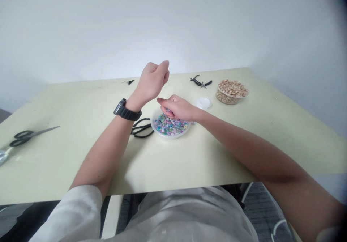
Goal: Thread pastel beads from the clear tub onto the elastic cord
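Note:
My left hand [153,80] is raised above the table with a black watch on the wrist, its fingers curled into a closed pinch; what they hold is too small to make out. My right hand [176,107] reaches down into a round clear dish of colourful beads [168,129] in the middle of the table, fingers bunched among the beads. Black-handled scissors [141,127] lie just left of the dish, partly behind my left forearm.
The pale yellow-green table [81,151] also carries another pair of scissors [27,135] at the far left, black pliers [201,82] at the back, a clear tub of tan beads [232,91] at the back right, and a small white lid [204,102].

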`<state>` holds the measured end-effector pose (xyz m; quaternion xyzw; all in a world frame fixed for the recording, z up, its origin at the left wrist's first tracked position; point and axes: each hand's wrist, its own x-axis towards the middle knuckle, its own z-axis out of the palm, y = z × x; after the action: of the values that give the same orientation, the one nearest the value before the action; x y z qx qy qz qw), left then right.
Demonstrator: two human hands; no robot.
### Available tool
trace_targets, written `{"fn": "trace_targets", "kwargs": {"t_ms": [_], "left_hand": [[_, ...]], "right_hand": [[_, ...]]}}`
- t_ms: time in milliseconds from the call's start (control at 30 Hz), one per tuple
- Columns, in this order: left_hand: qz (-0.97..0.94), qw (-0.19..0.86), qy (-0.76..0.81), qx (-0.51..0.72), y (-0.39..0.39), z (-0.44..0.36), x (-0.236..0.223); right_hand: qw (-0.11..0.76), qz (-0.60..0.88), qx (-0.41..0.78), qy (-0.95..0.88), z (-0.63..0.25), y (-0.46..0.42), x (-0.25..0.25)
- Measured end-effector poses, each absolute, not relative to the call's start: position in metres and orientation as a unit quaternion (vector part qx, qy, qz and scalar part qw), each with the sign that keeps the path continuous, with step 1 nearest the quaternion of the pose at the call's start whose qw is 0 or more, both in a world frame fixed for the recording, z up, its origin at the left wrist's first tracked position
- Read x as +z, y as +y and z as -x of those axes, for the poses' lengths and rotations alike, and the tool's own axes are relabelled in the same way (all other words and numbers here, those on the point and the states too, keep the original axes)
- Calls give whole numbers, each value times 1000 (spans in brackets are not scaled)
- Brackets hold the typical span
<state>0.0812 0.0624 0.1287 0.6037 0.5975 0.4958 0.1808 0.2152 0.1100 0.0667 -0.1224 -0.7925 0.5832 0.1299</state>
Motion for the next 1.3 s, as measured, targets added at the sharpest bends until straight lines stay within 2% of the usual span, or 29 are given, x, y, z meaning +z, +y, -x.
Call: {"fn": "trace_targets", "kwargs": {"t_ms": [333, 733, 1067, 1300], "left_hand": [[-618, 167, 613, 463, 64, -79, 127], [-640, 134, 627, 423, 62, -78, 130], [-633, 130, 653, 395, 61, -79, 131], [-627, 144, 637, 424, 61, -80, 131]], "right_hand": [[128, 123, 617, -767, -214, 113, 65], [89, 125, 814, -559, -211, 115, 67], [70, 121, 871, -471, -209, 118, 68], [59, 107, 886, -447, -209, 122, 66]]}}
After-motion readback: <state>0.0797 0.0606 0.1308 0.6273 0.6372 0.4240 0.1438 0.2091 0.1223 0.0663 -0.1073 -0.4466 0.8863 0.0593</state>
